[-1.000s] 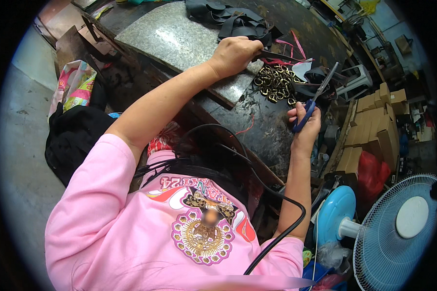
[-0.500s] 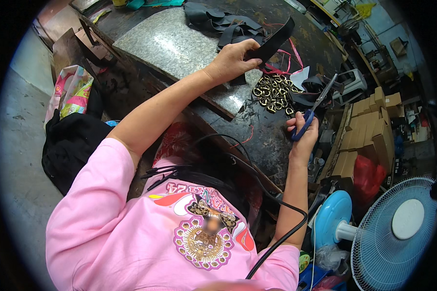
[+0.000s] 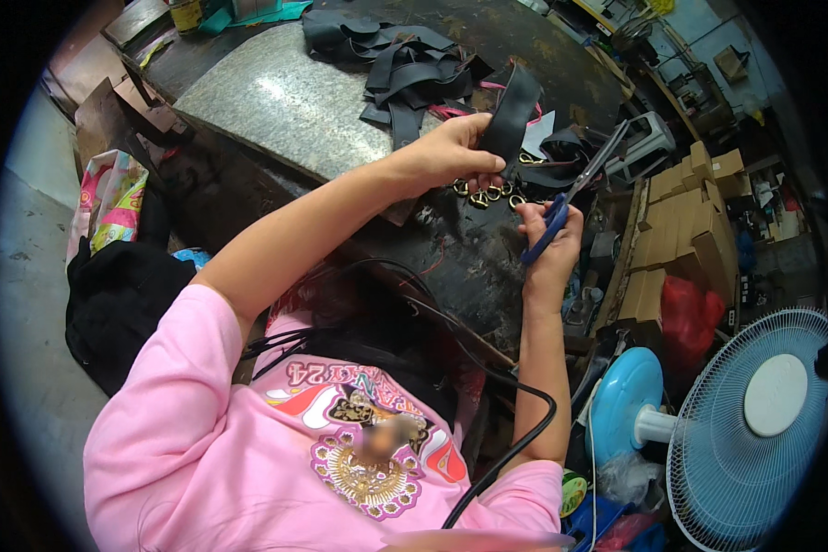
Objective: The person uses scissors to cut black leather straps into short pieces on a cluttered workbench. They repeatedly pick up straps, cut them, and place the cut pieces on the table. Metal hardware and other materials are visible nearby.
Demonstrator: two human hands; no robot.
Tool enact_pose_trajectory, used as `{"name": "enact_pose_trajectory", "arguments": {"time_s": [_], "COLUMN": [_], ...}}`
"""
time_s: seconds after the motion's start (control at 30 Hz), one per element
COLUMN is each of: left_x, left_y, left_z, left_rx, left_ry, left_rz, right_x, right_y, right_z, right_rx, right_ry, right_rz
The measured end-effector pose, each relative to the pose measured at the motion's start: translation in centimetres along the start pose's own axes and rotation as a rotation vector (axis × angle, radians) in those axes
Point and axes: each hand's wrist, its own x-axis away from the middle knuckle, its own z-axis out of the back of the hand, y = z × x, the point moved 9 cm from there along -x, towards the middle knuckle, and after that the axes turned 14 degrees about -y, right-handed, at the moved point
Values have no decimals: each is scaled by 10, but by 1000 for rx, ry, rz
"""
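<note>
My left hand (image 3: 457, 152) is closed, pinching a flat black strap (image 3: 513, 112) between thumb and fingers. The strap's free end points up and away from me. Blue-handled scissors (image 3: 547, 227) are in my right hand (image 3: 556, 256), blades partly spread and aimed up and to the right; they stand apart from the held strap. Under and behind my left hand lie several brass-coloured metal fittings (image 3: 480, 197), partly covered by hand and strap. A heap of black straps (image 3: 412, 72) rests beyond my left hand. Another curled black strap (image 3: 564, 147) lies behind the scissors.
A grey speckled slab (image 3: 258, 106) sits on the dark worktable (image 3: 469, 276), near white paper (image 3: 540, 136) and pink string (image 3: 446, 112). Cardboard boxes (image 3: 685, 230), a red bag (image 3: 690, 313) and a blue-and-white fan (image 3: 745, 414) stand right. A black cable (image 3: 497, 368) crosses my lap.
My left hand has come down and nearer with the strap, now in front of the metal fittings. Both hands are closer together. The view has shifted slightly.
</note>
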Motion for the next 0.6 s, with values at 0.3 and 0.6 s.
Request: {"name": "enact_pose_trajectory", "arguments": {"time_s": [0.3,0.6], "left_x": [0,4], "left_y": [-3,-7], "left_z": [4,-7], "left_rx": [-2,-42], "left_ry": [-18,-102], "left_rz": [-42,57], "right_x": [-30,-16], "right_y": [-36,-28], "right_z": [-41,-36], "right_rx": [-218,-244], "right_ry": [-267,-223], "right_rz": [139,113]}}
